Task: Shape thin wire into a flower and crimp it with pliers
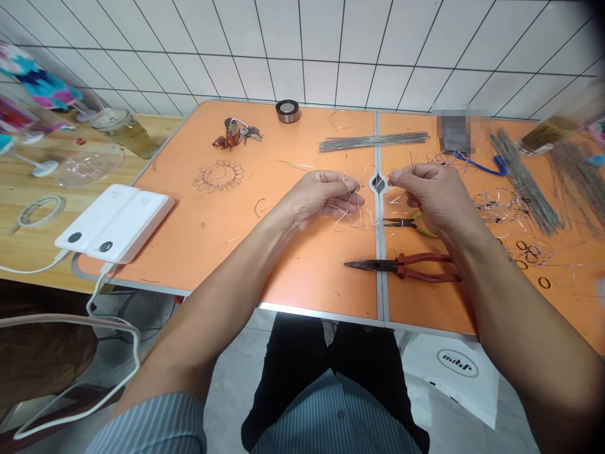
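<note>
Over the orange table (293, 277), my left hand (326, 192) pinches a thin looped wire piece (362, 217) whose bends hang below the fingers. My right hand (428, 189) is closed at the wire's right side, thumb against forefinger; the strand between its fingertips is too fine to make out fully. Below the right hand lie small pliers (401, 222) with yellow handles, partly hidden by it. Nearer the front edge, red-handled long-nose pliers (420, 265) point left across the table's seam. A finished-looking ring of wire loops (218, 176) lies to the left.
Straight wires (373, 141) lie at the back near a roll of tape (288, 110). Keys (236, 133) lie back left, white power banks (116, 221) at the left edge. Wire scraps (501, 205), dark rings (544, 283) and a cup (543, 134) are right.
</note>
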`<state>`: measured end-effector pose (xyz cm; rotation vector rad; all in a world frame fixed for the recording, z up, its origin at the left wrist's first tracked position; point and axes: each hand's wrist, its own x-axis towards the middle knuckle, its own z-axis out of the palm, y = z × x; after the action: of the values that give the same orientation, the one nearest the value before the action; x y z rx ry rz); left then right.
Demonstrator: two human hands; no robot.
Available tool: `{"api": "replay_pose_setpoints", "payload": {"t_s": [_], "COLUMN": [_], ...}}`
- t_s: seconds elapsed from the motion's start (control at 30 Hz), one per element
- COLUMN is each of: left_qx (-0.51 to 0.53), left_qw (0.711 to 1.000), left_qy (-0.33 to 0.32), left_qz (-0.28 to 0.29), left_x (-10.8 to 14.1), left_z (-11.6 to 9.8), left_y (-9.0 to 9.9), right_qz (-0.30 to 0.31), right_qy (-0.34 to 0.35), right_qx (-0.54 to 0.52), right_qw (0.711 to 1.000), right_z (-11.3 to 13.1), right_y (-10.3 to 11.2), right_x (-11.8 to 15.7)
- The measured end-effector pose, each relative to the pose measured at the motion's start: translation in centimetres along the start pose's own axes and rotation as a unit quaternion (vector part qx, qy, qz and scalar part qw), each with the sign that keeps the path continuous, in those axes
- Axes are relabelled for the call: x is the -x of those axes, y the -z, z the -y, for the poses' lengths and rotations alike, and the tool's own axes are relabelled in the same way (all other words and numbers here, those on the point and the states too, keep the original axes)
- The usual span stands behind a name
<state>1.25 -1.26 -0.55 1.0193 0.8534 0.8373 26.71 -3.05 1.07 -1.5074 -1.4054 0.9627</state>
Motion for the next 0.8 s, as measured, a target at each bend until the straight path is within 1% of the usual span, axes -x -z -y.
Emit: {"api": "replay_pose_setpoints", "payload": {"t_s": [0.13, 0.27, 0.43, 0.7, 0.8], "left_qx": [-0.011, -0.028, -0.035, -0.039, -0.03], "left_qw": [1.0, 0.999, 0.999, 0.999, 0.999], "left_qy": [0.007, 0.018, 0.025, 0.028, 0.025], "left_qz": [-0.004, -0.017, -0.006, -0.02, -0.014], "left_x": [0.26, 0.23, -0.42, -0.48, -0.49], "left_z": [-0.25, -0.3, 0.14, 0.23, 0.24], "left_y": [-0.2, -0.23, 0.01, 0.02, -0.09], "right_qz": [-0.01, -0.006, 0.001, 0.008, 0.011], "right_qy": [-0.009, -0.009, -0.012, -0.01, -0.009], "right_qx": [0.003, 0.0, -0.018, -0.029, -0.025], "right_qw": [1.0, 1.0, 1.0, 0.999, 1.0], "right_z": [-0.03, -0.08, 0.04, -0.02, 0.1], "right_y": [-0.15, -0.37, -0.57, -0.74, -0.84], "right_x": [0.1, 0.15, 0.31, 0.09, 0.09]}}
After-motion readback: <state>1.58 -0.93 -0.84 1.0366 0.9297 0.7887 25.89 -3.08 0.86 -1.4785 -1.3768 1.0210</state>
